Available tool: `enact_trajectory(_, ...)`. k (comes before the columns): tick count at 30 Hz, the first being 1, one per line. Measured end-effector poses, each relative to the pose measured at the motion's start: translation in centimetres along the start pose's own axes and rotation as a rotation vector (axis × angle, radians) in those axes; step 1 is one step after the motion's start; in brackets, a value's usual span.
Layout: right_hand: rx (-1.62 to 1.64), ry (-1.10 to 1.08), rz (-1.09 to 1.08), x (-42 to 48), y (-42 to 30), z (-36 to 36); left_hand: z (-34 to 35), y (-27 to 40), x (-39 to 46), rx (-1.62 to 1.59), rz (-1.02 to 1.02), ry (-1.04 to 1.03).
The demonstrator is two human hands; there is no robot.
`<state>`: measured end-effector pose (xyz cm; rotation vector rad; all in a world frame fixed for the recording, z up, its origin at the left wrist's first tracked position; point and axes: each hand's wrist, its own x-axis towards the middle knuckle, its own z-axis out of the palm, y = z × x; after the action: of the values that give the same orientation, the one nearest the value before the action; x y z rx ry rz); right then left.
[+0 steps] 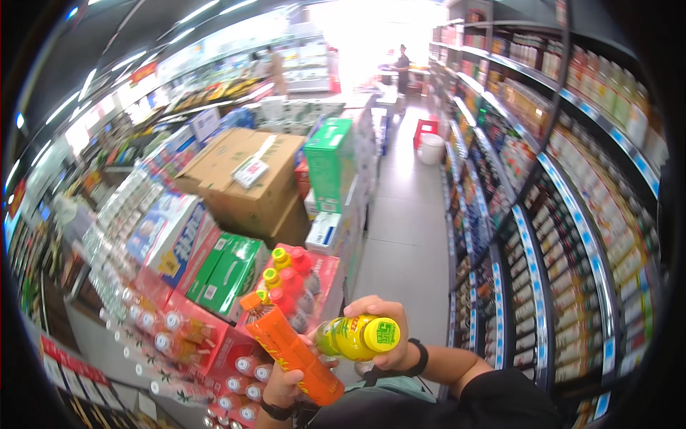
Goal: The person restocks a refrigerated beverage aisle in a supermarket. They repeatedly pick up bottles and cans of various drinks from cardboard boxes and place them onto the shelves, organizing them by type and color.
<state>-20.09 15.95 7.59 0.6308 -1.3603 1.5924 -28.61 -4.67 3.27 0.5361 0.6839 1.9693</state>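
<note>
My left hand (285, 381) grips an orange-labelled drink bottle (295, 351) with an orange cap, tilted up to the left. Just right of it, my right hand (394, 327) is wrapped around a yellow-green drink bottle (353, 337), its yellow cap turned toward me. The two bottles are close together; whether they touch is hard to tell. Beyond them, several bottles with yellow caps (281, 257) and red-capped bottles (292, 281) stand on a red carton (326, 268). Some fingers of both hands are hidden behind the bottles.
Stacked drink cartons, a green carton (228, 273) and a large cardboard box (246, 177) line the left. Shelves of bottles (589, 225) run along the right. Down the tiled aisle (399, 214) are a white bucket (431, 149), a red stool (424, 128) and a standing person (402, 67).
</note>
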Motion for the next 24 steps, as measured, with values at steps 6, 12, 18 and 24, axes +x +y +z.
enact_trajectory(6, 0.091, 0.227, 0.275, -9.9, -4.6, 2.5, 2.7, -2.3, -1.2, 0.048, -0.306, -0.121)
enact_trajectory(12, -0.504, 0.561, 0.364, -19.2, -13.7, 3.0, 4.2, -7.7, -4.4, 0.014, -0.491, -0.311)
enact_trajectory(18, -0.819, 0.824, 0.341, -25.0, -24.8, 6.2, 7.4, -11.6, -7.9, 0.150, -0.606, -0.376)
enact_trajectory(24, -0.906, 1.123, 0.235, -32.8, -36.1, 13.9, 14.2, -18.6, -12.3, 0.310, -0.590, -0.604)
